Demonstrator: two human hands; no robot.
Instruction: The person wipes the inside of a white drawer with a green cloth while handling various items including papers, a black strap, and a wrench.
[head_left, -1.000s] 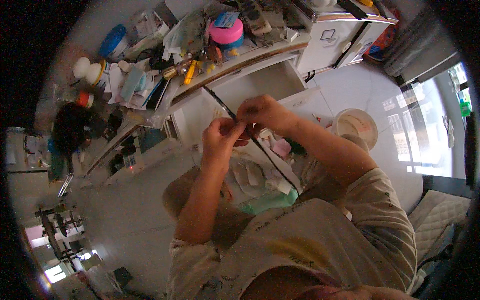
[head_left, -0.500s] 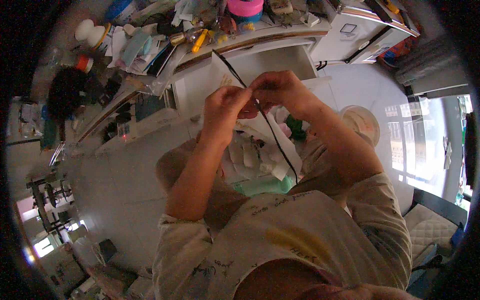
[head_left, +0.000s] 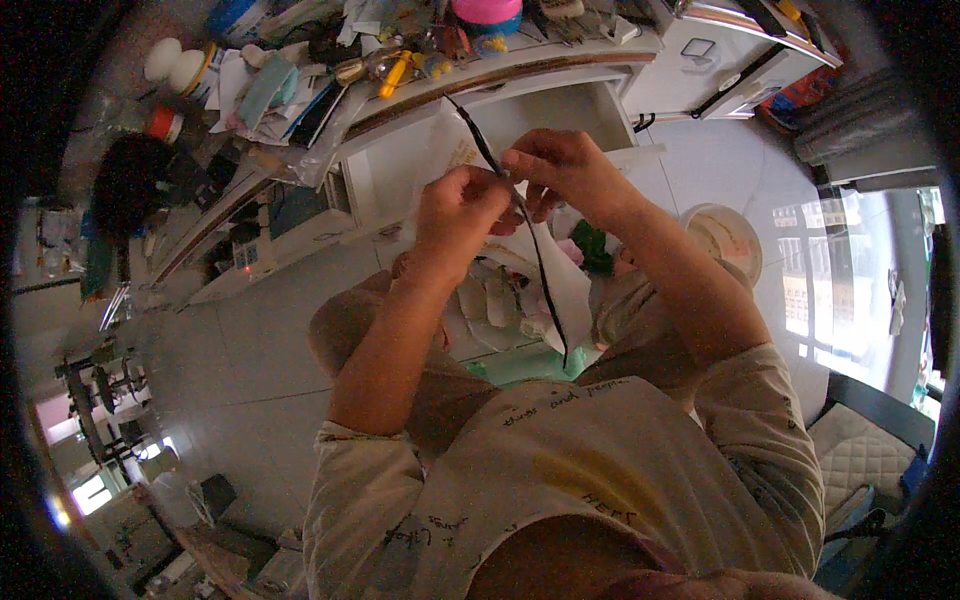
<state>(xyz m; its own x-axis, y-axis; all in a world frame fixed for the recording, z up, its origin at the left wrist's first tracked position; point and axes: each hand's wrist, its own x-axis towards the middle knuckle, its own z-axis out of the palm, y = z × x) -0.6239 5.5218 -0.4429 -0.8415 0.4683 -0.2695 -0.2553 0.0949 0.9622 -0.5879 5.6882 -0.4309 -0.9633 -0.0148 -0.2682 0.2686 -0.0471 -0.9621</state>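
Note:
A thin white sheet (head_left: 562, 262) with gold print and a black edge (head_left: 541, 262) is held up in front of me. It slants from the open drawer down toward my lap. My left hand (head_left: 460, 215) is closed, pinching the sheet near the middle of its black edge. Just to the right, my right hand (head_left: 575, 180) has its fingers curled at the same edge, the index fingertip against the black strip. Its grip is partly hidden. Below the sheet, pink petals with a green leaf (head_left: 594, 247) and several pale pieces (head_left: 490, 300) lie between my legs.
An open white drawer (head_left: 545, 118) is just beyond my hands. Above it, the cluttered desk holds a yellow tool (head_left: 396, 75), a pink round container (head_left: 487, 12) and papers (head_left: 245, 95). A round bin (head_left: 722, 245) stands on the right. Pale green plastic (head_left: 530, 366) lies near my lap.
The sheet's top end has shifted right and its lower end left, so the black edge hangs steeper. My hands have moved slightly apart, and the right fingers have loosened a little.

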